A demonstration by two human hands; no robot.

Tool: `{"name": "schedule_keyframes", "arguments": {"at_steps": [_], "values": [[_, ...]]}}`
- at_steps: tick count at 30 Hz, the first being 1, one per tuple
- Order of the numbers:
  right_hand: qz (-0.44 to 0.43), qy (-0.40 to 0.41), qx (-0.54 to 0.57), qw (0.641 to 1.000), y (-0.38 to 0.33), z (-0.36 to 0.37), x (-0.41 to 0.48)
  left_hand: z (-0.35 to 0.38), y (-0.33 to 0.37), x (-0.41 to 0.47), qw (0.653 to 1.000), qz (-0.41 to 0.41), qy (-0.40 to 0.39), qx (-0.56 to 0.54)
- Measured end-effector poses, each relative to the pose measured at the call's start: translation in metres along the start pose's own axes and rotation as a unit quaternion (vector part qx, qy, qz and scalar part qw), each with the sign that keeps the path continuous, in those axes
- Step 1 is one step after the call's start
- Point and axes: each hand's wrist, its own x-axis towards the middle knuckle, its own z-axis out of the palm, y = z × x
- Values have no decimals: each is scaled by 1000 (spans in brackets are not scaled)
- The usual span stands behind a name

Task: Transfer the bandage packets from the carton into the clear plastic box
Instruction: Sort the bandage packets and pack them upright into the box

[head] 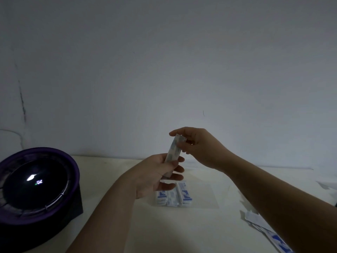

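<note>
Head view, step in hand: carrying a slim white-and-blue bundle of bandage packets [174, 150] toward the box, judging by its place above it.
Left hand [155, 174]: fingers curled round the bundle's lower end.
Right hand [200, 147]: fingertips pinch its top end; the bundle is tilted, off the surface.
Clear flat plastic box [206, 196]: on the surface just below the hands, with several blue-printed packets [184, 194] already lying inside.
Next move: lower the bundle beside those packets — flat, so it fits.
Carton: probably the white-and-blue cardboard [262, 223] at lower right.
Surface and room: cream surface [164, 230], dim grey wall [182, 70], dark round purple-rimmed device [36, 179] at left.
</note>
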Motion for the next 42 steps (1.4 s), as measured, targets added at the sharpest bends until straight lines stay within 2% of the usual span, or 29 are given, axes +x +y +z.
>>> {"name": "schedule_keyframes", "arguments": {"at_steps": [5,11,15,17,19,21,22,26,30,34,42], "values": [[-16,-32,-47,998,-3,-1,-5,3,3,0,999,30,9,30],[33,11,78,996,-2,-3,-5,2,4,3,998,68,6,3],[33,12,79,996,-1,1,-4,1,7,2,997,71,5,13],[51,22,86,995,5,1,1,-2,6,4,994,78,41,71],[104,28,85,991,19,1,9,-10,2,6,960,99,111,237],[182,-6,82,980,37,4,17,-17,-2,5,908,96,146,382],[219,-39,76,972,45,7,20,-19,-4,3,893,80,137,420],[315,-175,37,932,63,23,27,-15,-9,2,861,27,86,500],[350,-240,2,906,67,37,33,-15,-8,4,856,23,91,508],[361,-271,-43,891,71,50,36,-14,-7,2,853,28,93,512],[291,-255,-169,906,76,65,37,-17,-10,6,850,32,87,518]]}}
